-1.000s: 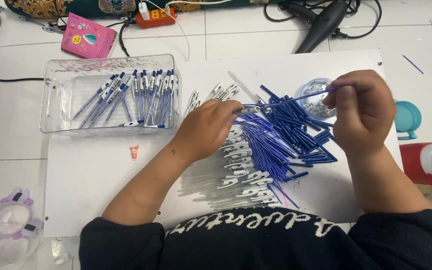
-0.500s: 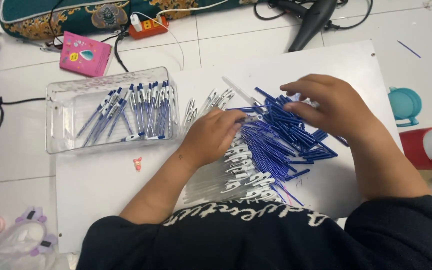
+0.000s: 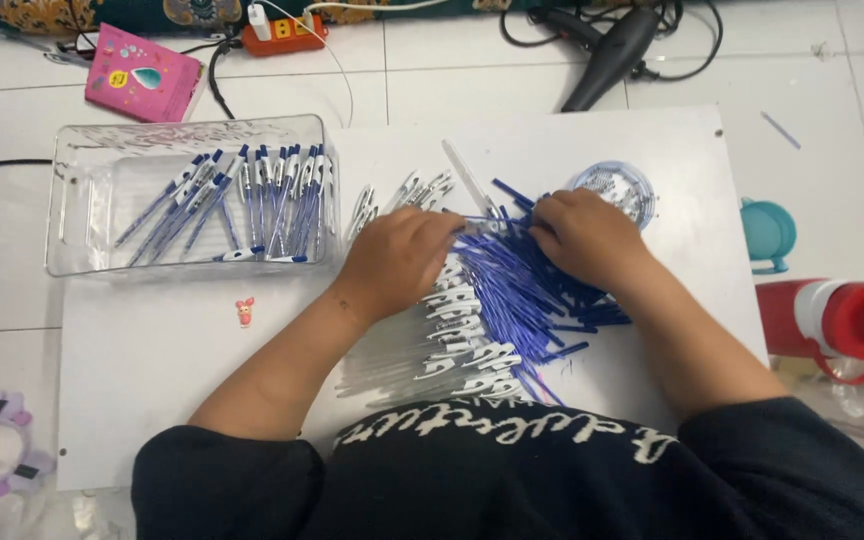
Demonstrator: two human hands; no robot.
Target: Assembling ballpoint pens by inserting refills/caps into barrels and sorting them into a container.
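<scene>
My left hand (image 3: 402, 258) rests curled at the top of a row of clear pen barrels (image 3: 452, 345) with white clips and pinches one barrel at its fingertips. My right hand (image 3: 582, 235) lies on a heap of blue refills (image 3: 527, 295) and grips one thin blue refill that points left into the barrel. The two hands almost touch over the white board (image 3: 152, 370). A clear plastic tray (image 3: 82, 215) at the left holds several assembled blue pens (image 3: 262, 195).
A small round clear cup (image 3: 617, 185) of tiny parts stands just behind my right hand. Off the board lie a pink box (image 3: 142, 72), an orange power strip (image 3: 287, 30), a black hair dryer (image 3: 612, 50), a teal cup (image 3: 767, 235) and a red-capped bottle (image 3: 842, 320).
My right hand came down from near the round cup and moved left with a blue refill until it met the left hand. The left hand stayed in place.
</scene>
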